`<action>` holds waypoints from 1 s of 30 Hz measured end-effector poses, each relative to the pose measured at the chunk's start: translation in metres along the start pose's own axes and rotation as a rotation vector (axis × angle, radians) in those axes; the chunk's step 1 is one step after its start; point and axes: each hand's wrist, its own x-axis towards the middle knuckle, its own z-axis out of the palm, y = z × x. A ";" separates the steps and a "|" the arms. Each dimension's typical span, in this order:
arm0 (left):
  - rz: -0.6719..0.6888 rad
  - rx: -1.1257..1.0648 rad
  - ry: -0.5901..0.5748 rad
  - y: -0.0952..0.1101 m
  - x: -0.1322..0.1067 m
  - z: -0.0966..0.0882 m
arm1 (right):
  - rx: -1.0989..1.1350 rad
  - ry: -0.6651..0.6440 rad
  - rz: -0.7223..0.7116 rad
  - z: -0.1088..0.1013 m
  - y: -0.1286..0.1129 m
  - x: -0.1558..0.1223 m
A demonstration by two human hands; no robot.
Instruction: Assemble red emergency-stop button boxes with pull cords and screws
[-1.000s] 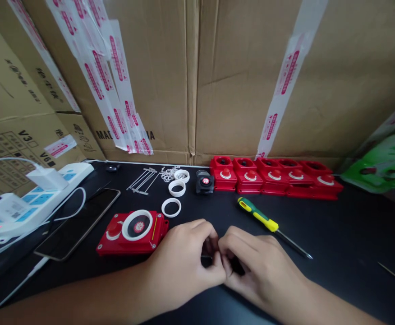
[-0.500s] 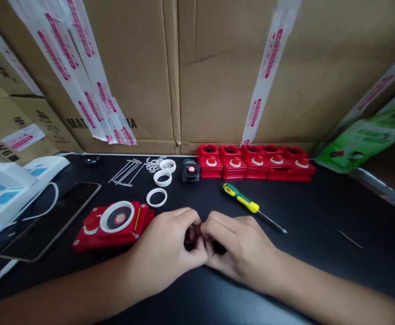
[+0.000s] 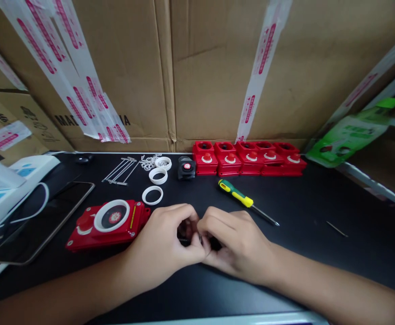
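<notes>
My left hand [image 3: 173,234] and my right hand [image 3: 236,241] meet fingertip to fingertip above the black table, both closed in a pinch. Whatever they hold between them is hidden by the fingers. Just left of my left wrist lies a red box [image 3: 98,239] with a red knob, and a white ring [image 3: 128,219] sits around its dark round window. Beyond my hands a loose white ring [image 3: 152,195] lies flat, near two more rings. A screwdriver [image 3: 241,198] with a green and yellow handle rests past my right hand.
Several red housings [image 3: 229,168] stand in a row at the back beside a black part [image 3: 186,168]. Thin metal rods [image 3: 119,171] and small white pieces [image 3: 148,162] lie back left. A phone [image 3: 45,221] and power strip [image 3: 1,194] are left; a thin pin [image 3: 337,229] lies right.
The camera view has shifted slightly, so the scene sits a little further left and the table's front edge now shows. My hands stay pinched together, with hardly any movement.
</notes>
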 end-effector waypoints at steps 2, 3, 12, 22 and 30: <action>0.019 -0.004 0.013 0.000 -0.001 0.000 | 0.010 0.013 0.003 0.000 -0.001 0.000; 0.029 -0.004 0.020 0.001 -0.002 -0.001 | 0.018 0.022 0.005 0.000 -0.001 0.000; 0.009 -0.029 0.031 0.003 0.000 -0.003 | 0.127 0.014 0.123 -0.004 0.003 -0.001; -0.003 -0.052 0.050 0.002 0.002 -0.002 | 0.162 0.039 0.093 -0.011 0.006 0.000; -0.129 -0.169 0.009 0.000 0.004 0.000 | 0.008 0.059 0.034 -0.007 0.006 -0.001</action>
